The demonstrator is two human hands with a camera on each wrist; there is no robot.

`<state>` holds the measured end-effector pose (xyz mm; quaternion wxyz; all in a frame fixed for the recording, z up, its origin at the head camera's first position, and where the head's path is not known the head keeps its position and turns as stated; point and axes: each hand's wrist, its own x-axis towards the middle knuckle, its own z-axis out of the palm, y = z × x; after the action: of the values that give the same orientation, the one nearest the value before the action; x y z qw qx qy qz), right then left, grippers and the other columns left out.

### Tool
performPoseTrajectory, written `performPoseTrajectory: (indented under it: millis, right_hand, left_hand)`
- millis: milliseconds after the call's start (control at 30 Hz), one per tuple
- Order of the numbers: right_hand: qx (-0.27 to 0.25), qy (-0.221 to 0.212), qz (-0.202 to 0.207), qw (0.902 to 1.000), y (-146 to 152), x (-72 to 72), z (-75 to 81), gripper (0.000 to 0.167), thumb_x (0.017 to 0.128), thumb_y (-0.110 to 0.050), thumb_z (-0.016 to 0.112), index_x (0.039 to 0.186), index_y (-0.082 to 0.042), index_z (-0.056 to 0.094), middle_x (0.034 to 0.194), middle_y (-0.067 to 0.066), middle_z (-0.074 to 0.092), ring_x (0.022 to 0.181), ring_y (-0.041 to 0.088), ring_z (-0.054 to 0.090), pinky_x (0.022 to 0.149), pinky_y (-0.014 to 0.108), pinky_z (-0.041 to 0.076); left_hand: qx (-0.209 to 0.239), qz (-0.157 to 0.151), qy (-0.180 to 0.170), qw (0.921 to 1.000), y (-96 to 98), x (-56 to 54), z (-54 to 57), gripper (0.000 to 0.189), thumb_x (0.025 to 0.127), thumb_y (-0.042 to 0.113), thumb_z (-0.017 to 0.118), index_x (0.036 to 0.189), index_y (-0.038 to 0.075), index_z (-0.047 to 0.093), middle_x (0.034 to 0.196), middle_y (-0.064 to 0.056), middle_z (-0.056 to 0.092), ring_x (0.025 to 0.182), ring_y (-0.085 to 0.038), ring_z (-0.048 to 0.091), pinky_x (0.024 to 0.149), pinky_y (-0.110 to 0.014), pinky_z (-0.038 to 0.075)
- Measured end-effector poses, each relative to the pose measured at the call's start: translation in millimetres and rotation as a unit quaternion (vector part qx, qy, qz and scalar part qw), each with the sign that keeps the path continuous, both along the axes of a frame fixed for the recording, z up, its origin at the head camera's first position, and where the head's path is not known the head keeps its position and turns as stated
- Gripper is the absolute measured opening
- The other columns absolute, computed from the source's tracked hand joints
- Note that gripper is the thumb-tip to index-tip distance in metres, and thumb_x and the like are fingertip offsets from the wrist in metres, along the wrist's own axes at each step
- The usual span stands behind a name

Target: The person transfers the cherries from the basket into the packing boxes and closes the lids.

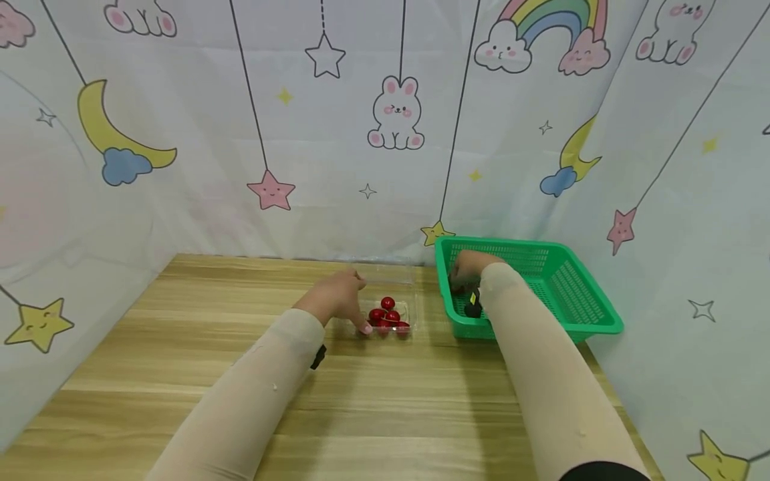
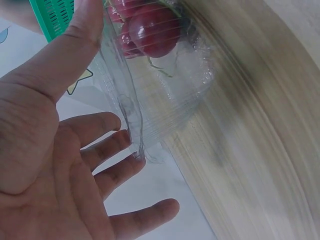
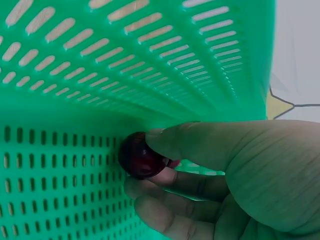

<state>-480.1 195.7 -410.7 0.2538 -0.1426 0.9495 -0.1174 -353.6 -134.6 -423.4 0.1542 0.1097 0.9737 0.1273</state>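
A clear plastic box (image 1: 413,319) with several red cherries (image 1: 388,317) sits on the table, its clear lid (image 1: 385,272) folded back. My left hand (image 1: 338,298) is at the box's left side, its thumb by the front corner. In the left wrist view, the spread fingertips (image 2: 131,167) touch the box's edge and the palm holds nothing. Inside the green basket (image 1: 592,327), at its left end, is my right hand (image 1: 472,266). The right wrist view shows it pinching a dark red cherry (image 3: 141,156) between thumb and fingers, close to the basket's mesh. A bit of red behind that cherry is mostly hidden.
The wooden table (image 1: 385,407) meets a patterned curtain (image 1: 337,147) along its back edge. On the right, another curtain face stands close to the basket. The basket's raised walls surround the right hand.
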Motion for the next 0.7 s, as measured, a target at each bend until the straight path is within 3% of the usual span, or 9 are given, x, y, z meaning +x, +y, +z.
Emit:
performPoseTrajectory:
  millis: [133, 267, 333, 400, 500, 567, 700]
  right_hand:
    - [-0.017, 0.015, -0.007, 0.9997, 2.1, 4.6, 9.1, 0.018, 0.111, -0.016, 0.071, 0.115, -0.005, 0.085, 0.119, 0.015, 0.08, 0.087, 0.02, 0.077, 0.075, 0.034, 0.066]
    - [-0.035, 0.024, -0.011, 0.999, 2.1, 9.0, 23.0, 0.028, 0.112, -0.017, 0.068, 0.129, 0.0, 0.084, 0.141, 0.024, 0.077, 0.104, 0.031, 0.082, 0.091, 0.047, 0.072]
    - [-0.04, 0.032, -0.009, 0.9986, 0.7, 11.3, 30.7, 0.024, 0.112, -0.017, 0.066, 0.119, -0.002, 0.084, 0.127, 0.021, 0.081, 0.103, 0.033, 0.081, 0.091, 0.049, 0.071]
    - [-0.043, 0.046, -0.005, 0.998, -1.4, 13.2, 38.1, 0.024, 0.111, -0.015, 0.063, 0.095, -0.006, 0.08, 0.097, 0.013, 0.079, 0.085, 0.026, 0.076, 0.08, 0.043, 0.069]
    - [-0.048, 0.082, -0.001, 0.9954, -8.1, 21.0, 49.8, 0.035, 0.108, -0.011, 0.059, 0.073, -0.016, 0.059, 0.067, -0.003, 0.052, 0.062, 0.016, 0.052, 0.064, 0.034, 0.052]
    - [-0.047, 0.106, 0.0, 0.9933, -14.8, 27.4, 57.7, 0.038, 0.106, -0.009, 0.058, 0.069, -0.018, 0.052, 0.062, -0.004, 0.045, 0.06, 0.015, 0.04, 0.063, 0.035, 0.043]
    - [-0.037, 0.151, 0.009, 0.9878, -32.9, 42.6, 71.0, 0.027, 0.108, -0.012, 0.06, 0.083, -0.013, 0.069, 0.078, 0.003, 0.065, 0.07, 0.018, 0.046, 0.071, 0.038, 0.044]
  left_hand:
    - [-0.002, 0.0, 0.002, 1.0, 1.0, -0.3, -0.5, 0.116, 0.084, 0.054, 0.102, 0.176, 0.012, 0.045, 0.185, -0.013, 0.035, 0.169, -0.042, 0.038, 0.132, -0.064, 0.045]
    - [-0.002, 0.0, 0.003, 1.0, 0.4, -1.2, -2.1, 0.116, 0.084, 0.054, 0.101, 0.176, 0.012, 0.045, 0.185, -0.013, 0.035, 0.169, -0.041, 0.039, 0.132, -0.063, 0.045]
    - [0.0, 0.0, 0.003, 1.0, 0.0, -1.5, -2.6, 0.116, 0.084, 0.054, 0.102, 0.176, 0.011, 0.045, 0.185, -0.013, 0.035, 0.169, -0.041, 0.039, 0.132, -0.063, 0.045]
    - [-0.001, -0.001, 0.004, 1.0, 0.0, -0.8, -1.8, 0.116, 0.084, 0.054, 0.102, 0.176, 0.011, 0.045, 0.184, -0.014, 0.036, 0.169, -0.042, 0.04, 0.132, -0.063, 0.045]
    - [0.0, -0.004, 0.005, 1.0, -0.1, -0.2, -1.0, 0.117, 0.083, 0.054, 0.102, 0.176, 0.011, 0.045, 0.184, -0.014, 0.036, 0.168, -0.042, 0.04, 0.132, -0.063, 0.045]
    - [0.003, -0.004, 0.004, 1.0, 0.0, 0.3, 0.0, 0.117, 0.084, 0.054, 0.102, 0.176, 0.011, 0.045, 0.184, -0.014, 0.037, 0.168, -0.042, 0.04, 0.132, -0.064, 0.045]
    - [0.006, -0.005, 0.001, 1.0, 0.4, 1.2, 2.5, 0.116, 0.085, 0.052, 0.101, 0.176, 0.011, 0.044, 0.184, -0.014, 0.036, 0.169, -0.042, 0.039, 0.132, -0.064, 0.044]
